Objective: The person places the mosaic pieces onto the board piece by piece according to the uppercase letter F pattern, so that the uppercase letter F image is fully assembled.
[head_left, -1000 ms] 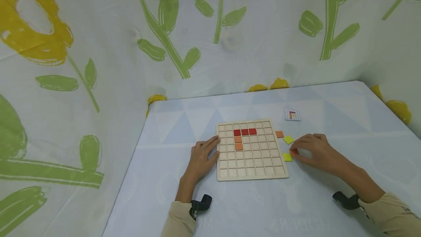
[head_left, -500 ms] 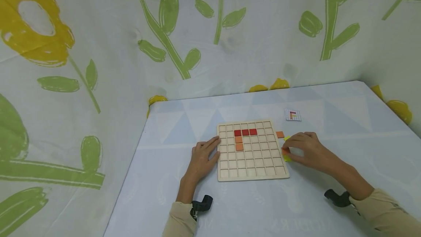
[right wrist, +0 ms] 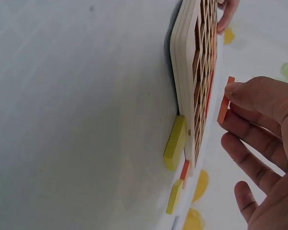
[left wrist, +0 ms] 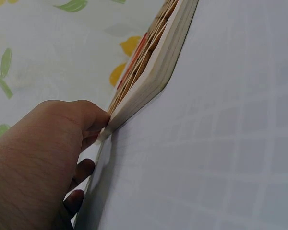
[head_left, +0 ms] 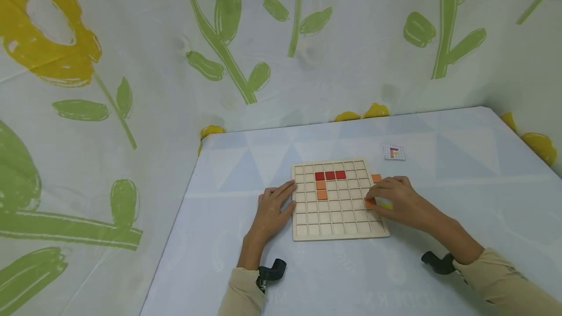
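Note:
A wooden grid board [head_left: 342, 218] lies flat on the table with red tiles [head_left: 330, 175] in a row and two orange tiles [head_left: 322, 190] below the left end. My left hand [head_left: 271, 211] rests at its left edge, fingers extended and touching the rim. Between thumb and finger, my right hand [head_left: 401, 204] pinches an orange tile [right wrist: 224, 103] above the board's right edge. Another orange tile [head_left: 376, 178] lies past that edge. Two yellow tiles, a nearer yellow tile [right wrist: 175, 143] and a farther one [right wrist: 174, 196], show in the right wrist view; my right hand partly hides them from the head view.
A small printed card [head_left: 394, 152] with a colored grid pattern lies behind the board to the right. The pale table [head_left: 219, 247] meets a flower-printed cloth [head_left: 153, 62] at its back and left edges.
My right hand has moved left with the orange tile, from beside the yellow tiles to over the board's right edge. My left hand stays at the board's left edge.

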`<action>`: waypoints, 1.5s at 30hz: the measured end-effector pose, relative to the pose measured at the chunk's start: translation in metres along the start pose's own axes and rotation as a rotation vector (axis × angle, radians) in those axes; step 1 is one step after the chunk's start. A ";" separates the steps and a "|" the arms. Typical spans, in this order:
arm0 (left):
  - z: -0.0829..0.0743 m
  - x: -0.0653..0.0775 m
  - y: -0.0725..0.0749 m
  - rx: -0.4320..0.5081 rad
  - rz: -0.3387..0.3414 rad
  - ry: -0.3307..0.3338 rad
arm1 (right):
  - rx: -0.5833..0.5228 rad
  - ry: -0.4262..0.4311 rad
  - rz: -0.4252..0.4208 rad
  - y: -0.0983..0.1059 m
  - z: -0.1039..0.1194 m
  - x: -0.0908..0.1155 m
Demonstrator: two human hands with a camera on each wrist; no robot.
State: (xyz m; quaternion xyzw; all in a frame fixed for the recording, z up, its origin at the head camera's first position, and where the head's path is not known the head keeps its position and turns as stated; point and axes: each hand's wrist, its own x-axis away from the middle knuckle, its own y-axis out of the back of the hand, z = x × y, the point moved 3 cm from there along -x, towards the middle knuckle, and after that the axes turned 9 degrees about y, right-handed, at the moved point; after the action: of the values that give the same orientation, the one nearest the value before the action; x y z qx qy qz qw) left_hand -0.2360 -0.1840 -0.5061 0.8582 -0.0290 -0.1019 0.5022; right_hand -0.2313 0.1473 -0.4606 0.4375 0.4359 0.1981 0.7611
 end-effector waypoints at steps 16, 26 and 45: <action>-0.001 0.000 0.001 -0.008 0.004 0.019 | -0.024 0.053 -0.006 -0.012 0.006 -0.014; 0.001 -0.001 -0.001 -0.010 0.003 0.023 | -0.008 0.075 -0.012 -0.019 0.009 -0.023; 0.000 0.000 -0.001 -0.010 0.017 0.030 | -0.002 0.124 -0.035 -0.027 0.013 -0.034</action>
State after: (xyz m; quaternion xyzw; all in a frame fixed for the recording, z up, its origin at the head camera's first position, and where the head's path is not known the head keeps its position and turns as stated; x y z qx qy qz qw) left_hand -0.2365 -0.1838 -0.5067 0.8568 -0.0282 -0.0848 0.5078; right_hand -0.2409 0.1025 -0.4636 0.4157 0.4898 0.2119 0.7365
